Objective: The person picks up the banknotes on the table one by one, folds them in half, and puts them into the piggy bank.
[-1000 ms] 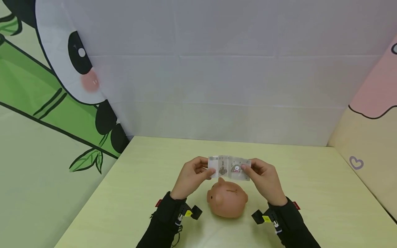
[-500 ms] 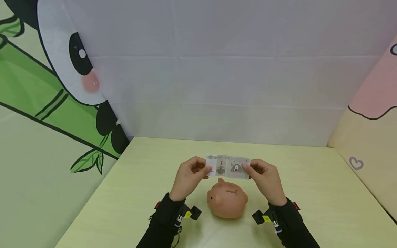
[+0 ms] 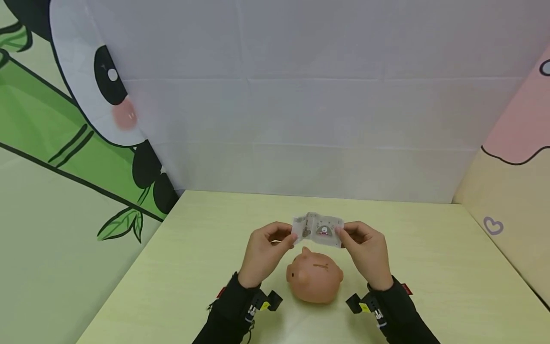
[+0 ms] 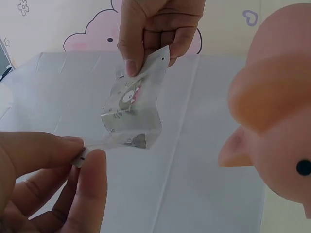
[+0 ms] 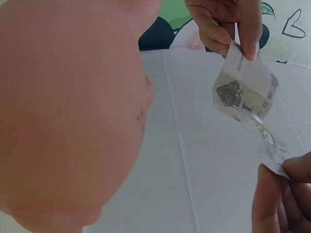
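A creased, pale banknote [image 3: 328, 229] with a small cartoon print is stretched between both hands, above and just behind a pink-orange piggy bank [image 3: 315, 283]. My left hand [image 3: 267, 251] pinches its left end between thumb and fingers. At the other end, my right hand [image 3: 368, 251] pinches it the same way. The wrist views show the banknote [image 4: 133, 107] bent along its folds, its left part angled away from the right. The piggy bank faces left on the table, its slot visible on top. Close up, the piggy bank [image 5: 73, 111] fills the left of the right wrist view.
The pale yellow table [image 3: 215, 286] meets a plain grey-white backdrop [image 3: 301, 119] at its far edge. Cartoon-printed panels stand on both sides, with a green bamboo pattern [image 3: 77, 129] on the left. Small black cameras [image 3: 270, 301] sit on the dark sleeves.
The banknote was held nearly flat half a second ago; now its left part is bent and the hands are closer together. The left hand has moved slightly right. The piggy bank stays put.
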A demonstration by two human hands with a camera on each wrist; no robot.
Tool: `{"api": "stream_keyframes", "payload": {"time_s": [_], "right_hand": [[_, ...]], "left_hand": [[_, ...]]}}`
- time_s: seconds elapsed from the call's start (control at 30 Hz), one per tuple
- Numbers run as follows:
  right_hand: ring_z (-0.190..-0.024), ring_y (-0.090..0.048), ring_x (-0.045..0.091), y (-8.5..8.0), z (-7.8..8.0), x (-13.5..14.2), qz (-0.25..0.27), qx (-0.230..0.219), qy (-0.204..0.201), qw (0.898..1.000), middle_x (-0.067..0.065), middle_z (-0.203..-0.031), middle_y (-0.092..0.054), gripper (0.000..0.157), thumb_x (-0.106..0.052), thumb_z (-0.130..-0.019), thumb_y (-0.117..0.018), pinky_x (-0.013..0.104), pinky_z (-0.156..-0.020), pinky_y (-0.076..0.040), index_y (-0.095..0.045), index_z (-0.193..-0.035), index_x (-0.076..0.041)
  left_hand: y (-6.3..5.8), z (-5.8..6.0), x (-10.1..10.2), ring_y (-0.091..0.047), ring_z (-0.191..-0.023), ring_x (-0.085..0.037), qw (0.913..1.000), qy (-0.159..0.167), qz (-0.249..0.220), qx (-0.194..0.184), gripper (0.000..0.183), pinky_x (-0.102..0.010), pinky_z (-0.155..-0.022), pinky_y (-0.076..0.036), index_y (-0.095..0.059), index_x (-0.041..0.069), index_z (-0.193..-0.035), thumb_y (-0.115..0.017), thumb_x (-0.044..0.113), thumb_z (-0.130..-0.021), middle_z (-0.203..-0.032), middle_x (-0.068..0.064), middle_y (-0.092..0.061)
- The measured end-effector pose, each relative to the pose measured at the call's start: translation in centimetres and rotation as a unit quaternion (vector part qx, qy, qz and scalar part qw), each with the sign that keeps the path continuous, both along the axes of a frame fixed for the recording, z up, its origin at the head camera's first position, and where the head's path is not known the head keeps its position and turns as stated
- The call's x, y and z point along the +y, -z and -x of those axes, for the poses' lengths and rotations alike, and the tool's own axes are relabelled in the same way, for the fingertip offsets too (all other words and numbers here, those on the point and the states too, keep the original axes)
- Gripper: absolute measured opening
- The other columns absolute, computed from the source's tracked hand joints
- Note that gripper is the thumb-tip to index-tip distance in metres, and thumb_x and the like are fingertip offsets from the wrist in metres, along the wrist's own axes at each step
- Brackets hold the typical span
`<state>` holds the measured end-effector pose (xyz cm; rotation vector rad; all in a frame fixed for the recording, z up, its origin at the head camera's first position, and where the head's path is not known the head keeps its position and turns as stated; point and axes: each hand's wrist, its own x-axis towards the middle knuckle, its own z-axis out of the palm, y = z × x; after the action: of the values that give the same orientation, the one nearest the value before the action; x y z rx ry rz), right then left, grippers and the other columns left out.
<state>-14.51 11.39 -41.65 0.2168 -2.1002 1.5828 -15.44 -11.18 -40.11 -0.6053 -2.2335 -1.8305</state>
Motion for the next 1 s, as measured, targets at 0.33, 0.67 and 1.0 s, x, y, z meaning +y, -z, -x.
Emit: {"api": "stream_keyframes", "payload": {"time_s": [0.33,0.67,1.0], "right_hand": [[-0.062,-0.065,0.005,0.1,-0.6,-1.4,0.015,0.011,-0.021,1.0,0.016,-0.083,-0.071,0.005,-0.004,-0.088,-0.072,0.02,-0.06,-0.055,-0.072,-0.09,0.001],[-0.064,-0.066,0.006,0.5,-1.0,-2.2,0.019,0.029,-0.065,0.997,0.016,-0.083,-0.07,0.005,-0.004,-0.088,-0.071,0.024,-0.061,-0.056,-0.072,-0.093,-0.001],[-0.07,-0.069,0.007,0.8,-1.4,-2.7,0.026,0.051,-0.108,0.993,0.019,-0.089,-0.071,0.009,-0.001,-0.089,-0.069,0.026,-0.063,-0.058,-0.071,-0.098,0.0]], "left_hand": [[0.5,-1.0,1.4,-0.068,-0.083,-0.017,0.9982,0.026,0.011,0.053,0.015,-0.023,-0.073,-0.058,-0.073,0.006,-0.104,-0.07,0.011,-0.091,-0.095,-0.011,-0.071],[1.0,-1.4,2.4,-0.069,-0.086,-0.021,0.9927,0.015,0.046,0.11,0.015,-0.023,-0.074,-0.059,-0.074,0.005,-0.105,-0.07,0.009,-0.09,-0.095,-0.009,-0.071],[1.2,-1.6,3.0,-0.07,-0.082,-0.018,0.9899,0.012,0.047,0.133,0.013,-0.021,-0.07,-0.058,-0.074,0.005,-0.1,-0.073,0.011,-0.088,-0.09,-0.008,-0.07]]}}
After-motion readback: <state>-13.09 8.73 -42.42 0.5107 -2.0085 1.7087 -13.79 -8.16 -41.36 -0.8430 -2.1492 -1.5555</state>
